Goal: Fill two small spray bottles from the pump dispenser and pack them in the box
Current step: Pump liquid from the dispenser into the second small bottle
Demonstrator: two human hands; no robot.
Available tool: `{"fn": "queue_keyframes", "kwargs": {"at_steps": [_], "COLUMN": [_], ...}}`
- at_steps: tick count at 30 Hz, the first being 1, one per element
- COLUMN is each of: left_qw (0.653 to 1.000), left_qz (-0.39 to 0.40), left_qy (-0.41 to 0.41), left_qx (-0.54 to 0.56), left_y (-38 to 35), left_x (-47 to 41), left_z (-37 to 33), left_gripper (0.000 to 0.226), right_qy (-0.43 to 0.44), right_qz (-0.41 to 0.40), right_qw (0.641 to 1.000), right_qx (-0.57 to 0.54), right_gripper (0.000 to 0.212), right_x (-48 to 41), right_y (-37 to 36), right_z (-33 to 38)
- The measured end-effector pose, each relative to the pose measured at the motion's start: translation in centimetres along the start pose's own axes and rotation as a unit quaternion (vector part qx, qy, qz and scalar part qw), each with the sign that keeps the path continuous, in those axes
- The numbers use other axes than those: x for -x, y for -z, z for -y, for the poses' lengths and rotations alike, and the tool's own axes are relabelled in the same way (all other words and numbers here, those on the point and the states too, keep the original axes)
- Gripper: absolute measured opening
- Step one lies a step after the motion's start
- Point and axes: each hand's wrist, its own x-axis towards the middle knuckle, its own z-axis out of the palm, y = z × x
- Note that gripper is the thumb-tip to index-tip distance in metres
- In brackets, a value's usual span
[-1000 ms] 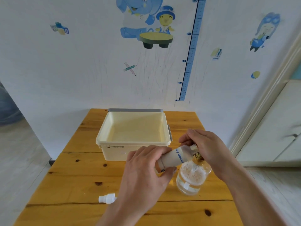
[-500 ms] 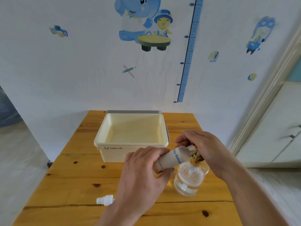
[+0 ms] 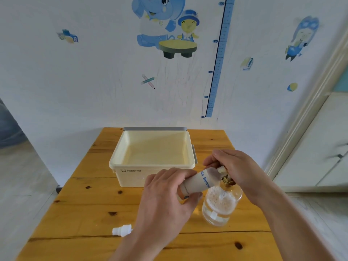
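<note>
My left hand (image 3: pixel 165 200) grips a small white spray bottle (image 3: pixel 199 182), tilted with its open threaded neck toward the pump. My right hand (image 3: pixel 239 170) covers the gold pump head of the clear glass dispenser (image 3: pixel 221 206), which stands on the table and holds foamy liquid. The bottle's neck sits right at the pump spout under my right fingers. A white spray cap (image 3: pixel 122 230) lies on the wood at the front left. The cream plastic box (image 3: pixel 131 178) stands open and empty behind my hands. No second spray bottle is in view.
The wooden table (image 3: pixel 79 210) stands against a wall with cartoon stickers and a blue height chart. A grey lid edge (image 3: pixel 154 128) shows behind the box. Floor drops off on the left; a white door frame and cabinet stand at the right.
The hands, bottle and dispenser keep the same hold and place. Only the view shifts slightly.
</note>
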Motion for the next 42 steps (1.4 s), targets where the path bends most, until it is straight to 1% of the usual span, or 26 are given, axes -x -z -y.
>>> {"fn": "queue_keyframes", "kwargs": {"at_steps": [3, 9, 12, 15, 20, 25, 30, 36, 42], "left_qw": [1.0, 1.0, 1.0, 1.0, 1.0, 1.0, 1.0, 1.0, 1.0], "left_qz": [0.003, -0.001, -0.002, 0.002, -0.003, 0.001, -0.005, 0.007, -0.002], "left_qy": [0.003, 0.002, 0.001, 0.002, 0.001, 0.001, 0.002, 0.004, 0.008], "left_qx": [-0.004, -0.001, -0.007, -0.005, -0.004, -0.005, 0.001, 0.001, 0.003], "left_y": [-0.12, 0.31, 0.06, -0.04, 0.11, -0.07, -0.13, -0.18, -0.06], "left_x": [0.1, 0.05, -0.09, 0.01, -0.05, 0.0, 0.14, 0.1, 0.14], "left_z": [0.14, 0.11, 0.25, 0.27, 0.13, 0.36, 0.26, 0.43, 0.45], "left_gripper": [0.031, 0.032, 0.032, 0.032, 0.032, 0.032, 0.031, 0.031, 0.033], "right_qy": [-0.004, 0.001, 0.0, 0.001, 0.003, -0.001, -0.002, 0.001, -0.001], "right_qz": [-0.009, 0.02, 0.005, -0.005, 0.021, -0.004, 0.025, -0.004, 0.029], "right_qw": [1.0, 1.0, 1.0, 1.0, 1.0, 1.0, 1.0, 1.0, 0.999], "right_qx": [0.003, -0.006, 0.015, 0.01, 0.004, 0.011, -0.002, 0.004, -0.021], "right_gripper": [0.039, 0.039, 0.039, 0.038, 0.04, 0.039, 0.04, 0.04, 0.041], "right_x": [-0.04, 0.0, -0.23, -0.18, -0.07, -0.27, -0.13, -0.25, -0.18], "right_y": [-0.23, 0.19, -0.03, -0.22, 0.22, -0.26, 0.19, -0.25, 0.14], "right_z": [-0.31, 0.02, -0.11, -0.26, 0.08, -0.33, 0.03, -0.32, 0.11]}}
